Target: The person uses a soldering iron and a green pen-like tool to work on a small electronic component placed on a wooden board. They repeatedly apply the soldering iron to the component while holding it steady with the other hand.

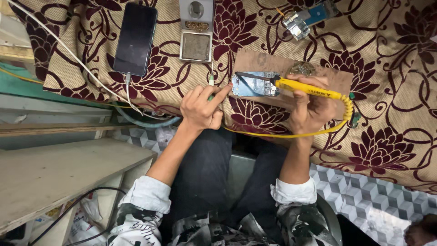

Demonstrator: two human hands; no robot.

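Soldering at frame centre: right hand (pixel 314 109) clenched on yellow plastic-handled soldering iron (pixel 309 89), tip on small bluish circuit board (pixel 255 85).
Board on the brown wooden plate (pixel 332 75) over the floral-cloth desk (pixel 396 54) looks light, thin, fragile; left hand (pixel 200 109) steadies its edge, pinching a slim green-tipped tool (pixel 211 82).

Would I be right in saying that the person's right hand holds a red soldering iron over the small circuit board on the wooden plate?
Not quite: the soldering iron in the right hand is yellow, not red. The head view shows its tip over the small circuit board on the wooden plate, as you said.
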